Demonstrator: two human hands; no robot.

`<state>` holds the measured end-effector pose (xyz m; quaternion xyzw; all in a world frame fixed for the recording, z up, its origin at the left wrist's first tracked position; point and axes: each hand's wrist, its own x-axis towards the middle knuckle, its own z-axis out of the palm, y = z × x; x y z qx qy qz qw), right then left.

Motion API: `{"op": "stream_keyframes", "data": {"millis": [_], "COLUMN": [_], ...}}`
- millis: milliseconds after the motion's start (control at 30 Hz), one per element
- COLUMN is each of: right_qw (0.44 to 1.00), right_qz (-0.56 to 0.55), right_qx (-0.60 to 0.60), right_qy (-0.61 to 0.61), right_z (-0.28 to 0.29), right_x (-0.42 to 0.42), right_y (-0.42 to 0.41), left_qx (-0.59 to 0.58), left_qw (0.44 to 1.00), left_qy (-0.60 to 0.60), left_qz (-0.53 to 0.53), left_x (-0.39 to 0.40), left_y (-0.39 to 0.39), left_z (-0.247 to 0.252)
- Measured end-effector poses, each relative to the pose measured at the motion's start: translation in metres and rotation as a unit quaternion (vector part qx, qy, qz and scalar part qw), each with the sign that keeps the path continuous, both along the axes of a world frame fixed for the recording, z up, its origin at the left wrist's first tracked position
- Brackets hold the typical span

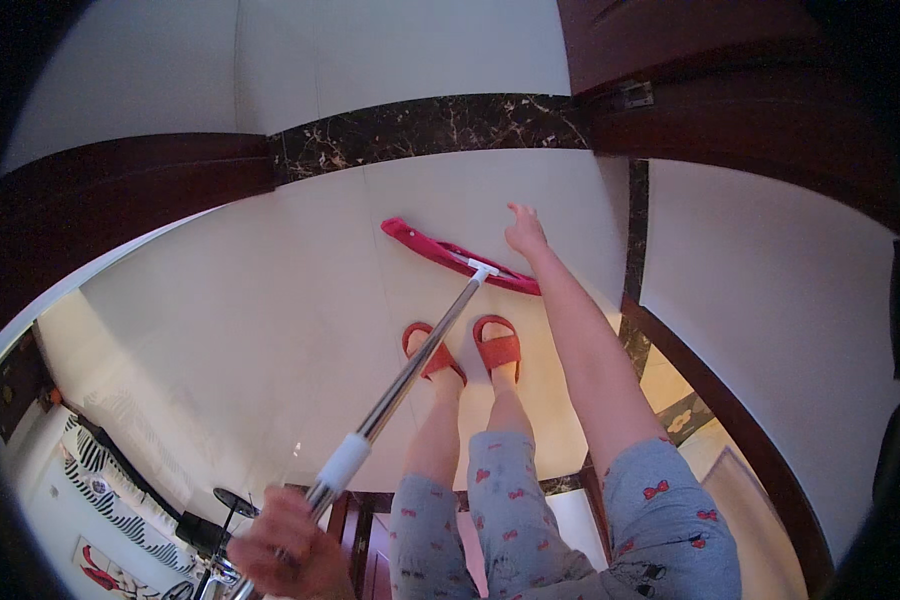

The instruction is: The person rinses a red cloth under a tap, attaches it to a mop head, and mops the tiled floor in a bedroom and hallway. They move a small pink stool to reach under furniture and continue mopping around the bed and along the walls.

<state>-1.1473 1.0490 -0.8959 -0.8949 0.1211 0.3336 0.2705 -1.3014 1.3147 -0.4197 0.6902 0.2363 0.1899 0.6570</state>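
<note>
My left hand (289,547), slightly blurred, is wrapped around the metal pole of a flat mop (405,382) at the lower left. The pole has a white plastic collar (345,461) just beyond my fist. At its far end a white joint (483,268) meets the mop head, which wears a magenta fabric pad (427,244) and lies on the floor in front of my feet. My right arm reaches forward, and my right hand (526,231) is held over the floor, its fingers partly apart with nothing in them. The forearm overlaps the pad's right end.
Pale floor tiles (270,300) surround my red slippers (497,341). A dark marbled threshold strip (435,127) crosses a doorway ahead, between dark wood frames (135,169). A white wall (757,315) stands at right. An exercise-bike-like black and metal object (210,532) is at lower left.
</note>
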Motion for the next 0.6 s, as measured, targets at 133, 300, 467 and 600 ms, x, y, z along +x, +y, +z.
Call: {"op": "stream_keyframes", "data": {"millis": [133,300,467,600], "right_qw": [0.999,0.997,0.993,0.993], "right_qz": [-0.016,0.024,0.085,0.078], "right_qx": [-0.03,-0.073,-0.087,-0.086], "right_qy": [0.01,0.021,-0.002,-0.016], "right_z": [-0.047,-0.057,-0.059,-0.066], "right_x": [0.028,0.036,0.022,0.024], "right_y": [0.012,0.022,0.019,0.015], "left_qx": [-0.025,-0.018,-0.032,0.055], "left_qw": [0.965,0.998,0.998,0.998], "left_qy": [-0.102,-0.048,-0.044,0.036], "left_qz": [0.241,0.035,-0.013,0.015], "left_x": [0.004,0.001,0.005,0.004], "left_y": [0.006,0.016,0.026,0.03], "left_z": [-0.005,-0.008,-0.011,-0.008]}}
